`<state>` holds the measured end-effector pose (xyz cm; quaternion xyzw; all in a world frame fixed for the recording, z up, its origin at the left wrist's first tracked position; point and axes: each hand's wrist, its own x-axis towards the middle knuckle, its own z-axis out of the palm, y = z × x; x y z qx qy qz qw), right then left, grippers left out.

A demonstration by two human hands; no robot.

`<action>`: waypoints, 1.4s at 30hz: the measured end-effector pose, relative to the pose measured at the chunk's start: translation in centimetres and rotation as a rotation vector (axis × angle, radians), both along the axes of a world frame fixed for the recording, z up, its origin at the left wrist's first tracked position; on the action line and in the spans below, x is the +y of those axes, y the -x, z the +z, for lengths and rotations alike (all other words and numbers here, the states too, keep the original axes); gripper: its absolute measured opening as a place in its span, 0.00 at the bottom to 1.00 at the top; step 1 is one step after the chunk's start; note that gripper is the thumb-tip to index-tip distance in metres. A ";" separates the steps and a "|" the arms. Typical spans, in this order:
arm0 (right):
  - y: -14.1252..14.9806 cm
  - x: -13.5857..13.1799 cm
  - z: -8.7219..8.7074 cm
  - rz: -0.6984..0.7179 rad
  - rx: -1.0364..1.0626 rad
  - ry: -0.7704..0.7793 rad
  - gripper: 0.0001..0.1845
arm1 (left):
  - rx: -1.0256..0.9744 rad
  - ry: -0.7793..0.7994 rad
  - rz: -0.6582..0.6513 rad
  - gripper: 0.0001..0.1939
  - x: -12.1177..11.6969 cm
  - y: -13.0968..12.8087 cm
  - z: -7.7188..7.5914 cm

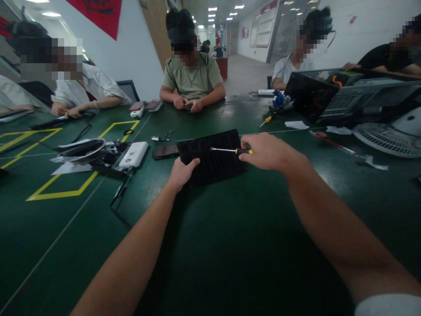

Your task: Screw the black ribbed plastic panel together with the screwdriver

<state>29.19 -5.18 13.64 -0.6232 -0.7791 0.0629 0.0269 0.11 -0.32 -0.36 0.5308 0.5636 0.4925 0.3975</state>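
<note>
A flat black rectangular panel (213, 169) with ridges is tilted up above the green table. My left hand (184, 172) grips its left edge, thumb on the face turned toward me. In my right hand (268, 151) is a screwdriver (223, 150) with a yellow and black handle, its shaft pointing left across the panel. Whether the tip touches the panel I cannot tell. Behind the panel's left side lies a dark flat device (164, 152), partly hidden. A small metal cylinder (156, 138) and several tiny parts lie beyond it.
A white power bank (134, 155) and a heap of cables (98, 153) lie at left. Toward the right are a second screwdriver (268, 119), a red-handled tool (335, 142), a white fan grille (384, 138) and a black computer case (362, 98). Several people sit around the table (246, 245).
</note>
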 end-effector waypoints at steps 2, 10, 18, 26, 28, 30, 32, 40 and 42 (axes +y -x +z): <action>0.0 0.0 0.0 -0.003 -0.002 -0.001 0.13 | 0.002 -0.010 -0.002 0.23 0.0 0.0 0.0; 0.1 -0.1 -0.1 0.001 -0.004 -0.007 0.11 | 0.006 -0.009 0.003 0.22 0.0 0.0 0.1; 0.3 -0.3 -0.1 0.002 -0.014 -0.016 0.11 | 0.025 -0.001 0.017 0.21 0.0 0.0 0.1; 0.3 -0.4 0.0 -0.007 -0.021 -0.012 0.12 | 0.014 -0.004 -0.001 0.22 -0.1 0.0 0.1; 0.4 -0.4 0.0 -0.004 -0.021 -0.005 0.12 | 0.004 0.002 0.003 0.23 -0.1 -0.1 0.1; 0.4 -0.4 0.1 -0.008 -0.021 0.006 0.13 | -0.001 0.003 0.004 0.23 -0.1 0.0 0.1; 0.4 -0.4 0.2 -0.011 -0.021 0.014 0.13 | 0.000 0.001 0.004 0.24 -0.1 0.0 0.1; 0.3 -0.3 0.4 -0.025 -0.027 0.012 0.17 | 0.004 0.000 0.002 0.22 -0.1 0.0 0.2; 0.4 -0.3 0.5 -0.042 -0.037 0.023 0.20 | 0.006 0.003 0.003 0.22 -0.2 -0.1 0.3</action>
